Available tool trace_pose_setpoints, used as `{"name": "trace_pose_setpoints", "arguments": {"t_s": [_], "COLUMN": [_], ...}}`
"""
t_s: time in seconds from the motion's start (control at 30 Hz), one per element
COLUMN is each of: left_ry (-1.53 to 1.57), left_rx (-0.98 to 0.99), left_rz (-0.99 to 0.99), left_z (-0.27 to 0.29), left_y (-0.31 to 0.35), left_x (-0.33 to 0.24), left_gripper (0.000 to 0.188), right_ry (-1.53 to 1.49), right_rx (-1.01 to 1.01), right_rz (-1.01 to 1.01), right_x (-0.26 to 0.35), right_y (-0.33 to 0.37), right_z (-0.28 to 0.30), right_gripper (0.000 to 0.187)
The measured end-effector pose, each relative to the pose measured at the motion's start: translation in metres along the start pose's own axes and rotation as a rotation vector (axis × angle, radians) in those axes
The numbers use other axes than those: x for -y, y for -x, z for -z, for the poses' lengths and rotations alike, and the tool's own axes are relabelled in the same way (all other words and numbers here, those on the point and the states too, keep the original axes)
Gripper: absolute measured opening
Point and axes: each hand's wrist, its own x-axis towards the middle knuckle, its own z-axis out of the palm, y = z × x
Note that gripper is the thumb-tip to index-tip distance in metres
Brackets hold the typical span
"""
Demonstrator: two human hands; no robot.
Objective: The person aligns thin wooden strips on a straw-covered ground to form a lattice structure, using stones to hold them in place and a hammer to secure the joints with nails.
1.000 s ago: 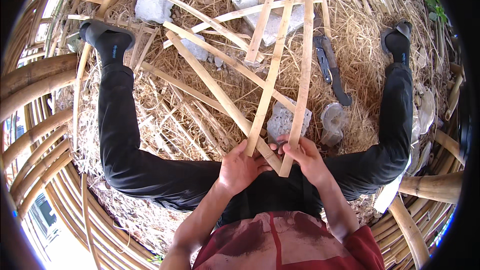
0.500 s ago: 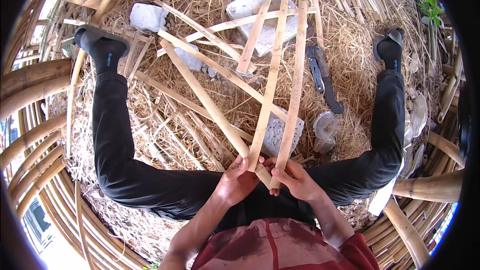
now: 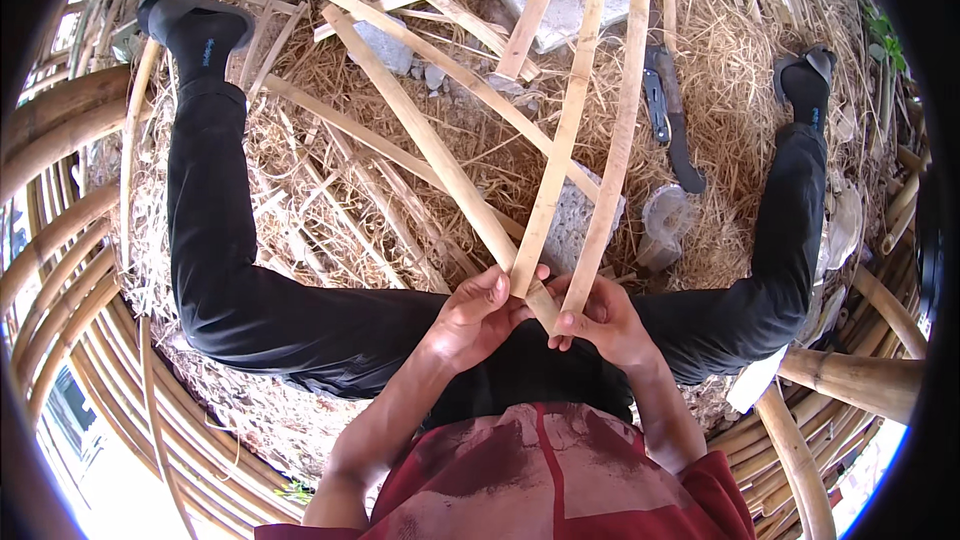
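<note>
Three flat bamboo strips meet at their near ends in front of my lap. My left hand (image 3: 470,318) is closed at the crossing of the left bamboo strip (image 3: 425,135) and the middle bamboo strip (image 3: 567,125), its thumb beside the joint. The left strip passes under the middle one, and its end shows between my hands. My right hand (image 3: 608,325) pinches the right bamboo strip (image 3: 620,130) near its lower end, thumb on top, beside the left strip's end. Some fingers of both hands are hidden beneath the strips.
More bamboo strips (image 3: 470,85) lie on straw-covered ground beyond. Pale concrete blocks (image 3: 572,225) sit among them. A curved-blade knife (image 3: 682,155) lies beside a folded dark tool (image 3: 655,95), with a clear plastic cup (image 3: 665,225) nearer. Bent bamboo poles (image 3: 850,382) stand at both sides.
The view has tilted, so the ground and the hands appear higher in the picture. Both hands keep their holds on the strips, which stay crossed in nearly the same way.
</note>
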Motion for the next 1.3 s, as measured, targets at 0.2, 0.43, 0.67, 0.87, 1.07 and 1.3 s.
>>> {"name": "trace_pose_setpoints", "arguments": {"t_s": [0.2, 0.43, 0.67, 0.87, 1.07, 1.3], "left_ry": [-0.032, -0.143, -0.150, -0.174, -0.195, -0.193], "left_rx": [-0.090, -0.123, -0.105, -0.141, -0.145, -0.151], "left_rz": [-0.050, -0.023, -0.015, -0.029, -0.057, -0.086], "left_z": [0.001, -0.009, -0.013, -0.017, -0.014, -0.014], "left_y": [0.007, 0.008, 0.006, 0.004, 0.003, 0.005], "left_x": [0.001, -0.011, -0.017, -0.016, -0.012, -0.011], "left_gripper": [0.045, 0.047, 0.047, 0.043, 0.043, 0.041], "right_ry": [0.045, 0.197, 0.218, 0.206, 0.184, 0.137], "right_rx": [0.001, 0.047, 0.050, 0.035, -0.035, -0.043], "right_rz": [-0.007, -0.028, -0.151, -0.111, -0.138, -0.085], "right_x": [0.005, -0.003, 0.013, 0.014, 0.013, 0.011], "right_y": [0.002, -0.001, -0.008, -0.009, -0.006, -0.003], "right_z": [-0.010, 0.004, -0.003, -0.007, -0.014, -0.018], "right_gripper": [0.046, 0.036, 0.027, 0.024, 0.028, 0.026]}}
